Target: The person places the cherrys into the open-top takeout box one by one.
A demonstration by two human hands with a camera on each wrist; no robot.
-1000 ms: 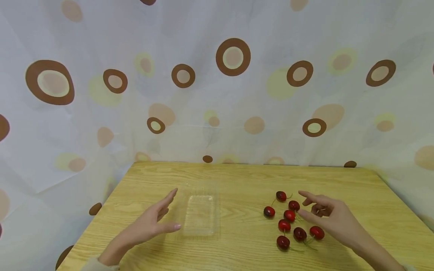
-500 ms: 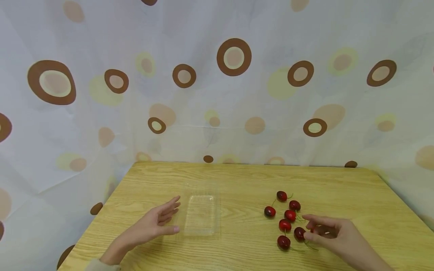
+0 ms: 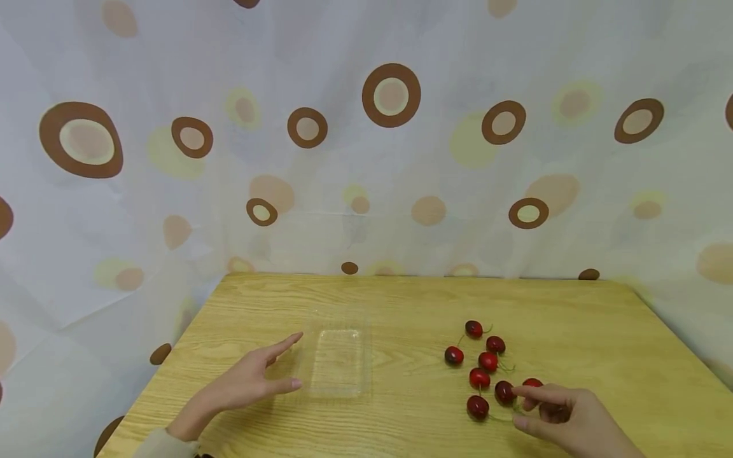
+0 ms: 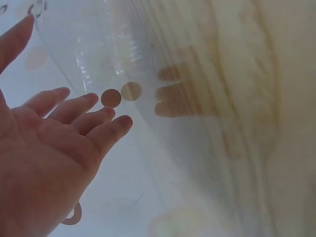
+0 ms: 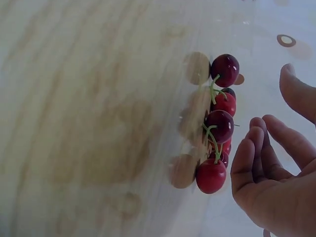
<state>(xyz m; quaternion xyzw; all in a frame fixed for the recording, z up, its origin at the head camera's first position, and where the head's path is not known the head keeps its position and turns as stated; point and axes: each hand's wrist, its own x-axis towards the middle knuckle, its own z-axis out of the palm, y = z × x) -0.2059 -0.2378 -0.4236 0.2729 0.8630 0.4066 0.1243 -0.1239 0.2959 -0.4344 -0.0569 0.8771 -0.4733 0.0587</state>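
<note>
Several red and dark red cherries (image 3: 488, 362) with green stems lie loosely grouped on the right half of the table. My right hand (image 3: 564, 413) is at the near right side of this group, thumb and index finger apart. Its index fingertip overlaps the edge of a dark cherry (image 3: 504, 393) in the head view; whether they touch I cannot tell. A brighter red cherry (image 3: 532, 383) shows just beyond the index finger. In the right wrist view, nothing is between the fingers. My left hand (image 3: 246, 383) hovers with spread thumb and fingers beside a clear plastic container (image 3: 366, 356).
The wood-grain table (image 3: 406, 420) reaches back to a patterned curtain (image 3: 435, 152), which also hangs along the left and right sides. A stretch of table separates the container from the cherries.
My right hand has come down and nearer to me, from the far right of the cherries to their near right side. The left hand has moved only slightly.
</note>
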